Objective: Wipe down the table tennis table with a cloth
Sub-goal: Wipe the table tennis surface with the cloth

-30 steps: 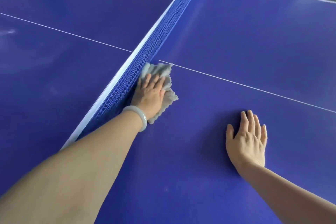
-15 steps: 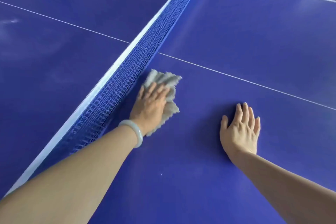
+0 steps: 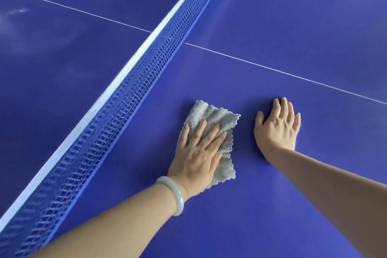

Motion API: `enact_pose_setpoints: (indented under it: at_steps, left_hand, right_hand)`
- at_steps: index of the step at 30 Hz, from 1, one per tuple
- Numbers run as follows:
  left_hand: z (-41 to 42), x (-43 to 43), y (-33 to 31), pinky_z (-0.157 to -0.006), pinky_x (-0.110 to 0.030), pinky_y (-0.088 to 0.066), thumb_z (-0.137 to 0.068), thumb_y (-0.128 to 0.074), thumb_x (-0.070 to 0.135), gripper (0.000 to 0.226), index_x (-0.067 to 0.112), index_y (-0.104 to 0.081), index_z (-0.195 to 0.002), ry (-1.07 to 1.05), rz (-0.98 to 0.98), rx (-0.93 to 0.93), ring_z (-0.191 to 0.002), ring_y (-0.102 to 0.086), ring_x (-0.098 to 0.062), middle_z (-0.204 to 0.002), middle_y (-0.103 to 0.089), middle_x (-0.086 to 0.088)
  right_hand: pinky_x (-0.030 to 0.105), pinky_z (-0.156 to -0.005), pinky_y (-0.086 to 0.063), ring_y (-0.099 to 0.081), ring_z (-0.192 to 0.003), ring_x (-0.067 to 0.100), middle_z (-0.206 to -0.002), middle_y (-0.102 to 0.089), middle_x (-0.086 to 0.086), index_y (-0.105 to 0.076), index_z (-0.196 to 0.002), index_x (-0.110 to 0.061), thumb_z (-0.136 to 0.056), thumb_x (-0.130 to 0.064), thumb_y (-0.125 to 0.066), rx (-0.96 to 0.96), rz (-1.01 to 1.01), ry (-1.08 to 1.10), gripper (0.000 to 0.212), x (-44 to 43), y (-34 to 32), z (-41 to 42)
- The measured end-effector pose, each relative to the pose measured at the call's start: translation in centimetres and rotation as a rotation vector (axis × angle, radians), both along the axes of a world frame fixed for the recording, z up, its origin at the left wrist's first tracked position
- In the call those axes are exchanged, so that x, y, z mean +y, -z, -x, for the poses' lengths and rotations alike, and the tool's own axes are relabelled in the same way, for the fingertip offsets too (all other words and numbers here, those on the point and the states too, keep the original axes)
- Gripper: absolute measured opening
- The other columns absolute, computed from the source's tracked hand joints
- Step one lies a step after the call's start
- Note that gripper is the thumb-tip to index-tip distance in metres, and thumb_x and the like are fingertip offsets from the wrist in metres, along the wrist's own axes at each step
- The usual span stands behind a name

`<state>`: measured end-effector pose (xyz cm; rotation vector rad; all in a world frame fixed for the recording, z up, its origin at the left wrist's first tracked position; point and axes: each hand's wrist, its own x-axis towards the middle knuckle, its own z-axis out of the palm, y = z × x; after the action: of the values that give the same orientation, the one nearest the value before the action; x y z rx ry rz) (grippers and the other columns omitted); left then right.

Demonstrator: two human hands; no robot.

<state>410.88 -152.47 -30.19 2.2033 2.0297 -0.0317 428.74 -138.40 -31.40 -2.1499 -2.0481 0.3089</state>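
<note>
A blue table tennis table (image 3: 272,205) fills the view. On its right half lies a crumpled grey cloth (image 3: 211,114), a short way right of the net. My left hand (image 3: 196,153) presses flat on the cloth with straight fingers, a pale bangle on its wrist. My right hand (image 3: 278,128) rests flat on the bare table surface just right of the cloth, fingers straight and holding nothing.
The blue net (image 3: 134,94) with its white top band runs diagonally from the lower left to the top middle. A thin white centre line (image 3: 293,74) crosses both halves. Faint smudges show on the left half (image 3: 21,11).
My left hand has slid the cloth away from the net toward my right hand. The right hand stays flat on the table, and the two hands are now close together.
</note>
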Motion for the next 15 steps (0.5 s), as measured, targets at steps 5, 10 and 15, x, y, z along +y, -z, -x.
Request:
enact_pose_setpoints:
  at_steps: [5, 10, 15]
  left_hand:
    - [-0.4, 0.1, 0.3, -0.119, -0.054, -0.004, -0.101, -0.009, 0.045, 0.057, 0.033, -0.01, -0.157, -0.021, -0.004, 0.045, -0.152, 0.003, -0.02, -0.164, -0.002, 0.013]
    - [-0.6, 0.1, 0.7, -0.12, -0.053, -0.005, -0.1, -0.014, 0.045, 0.057, 0.034, -0.013, -0.156, -0.046, -0.019, 0.019, -0.152, -0.005, -0.019, -0.164, -0.01, 0.013]
    - [-2.9, 0.0, 0.2, -0.12, -0.052, 0.002, -0.105, -0.016, 0.038, 0.052, 0.035, -0.009, -0.156, -0.18, -0.007, -0.002, -0.152, 0.003, -0.02, -0.164, -0.005, 0.014]
  right_hand:
    - [0.035, -0.124, 0.006, -0.002, -0.154, 0.015, -0.166, -0.012, 0.002, -0.022, -0.157, -0.01, -0.104, -0.029, -0.035, 0.166, 0.045, -0.046, 0.057, -0.2, -1.5, -0.8]
    - [0.035, -0.125, 0.001, -0.008, -0.154, 0.018, -0.165, -0.018, 0.006, -0.024, -0.155, -0.005, -0.106, -0.02, -0.034, 0.241, 0.046, -0.064, 0.053, -9.2, -2.2, -4.1]
    - [0.028, -0.125, 0.002, -0.01, -0.152, 0.005, -0.164, -0.021, -0.006, -0.032, -0.154, -0.014, -0.106, -0.023, -0.029, 0.274, -0.022, -0.021, 0.049, -16.4, -0.9, -5.6]
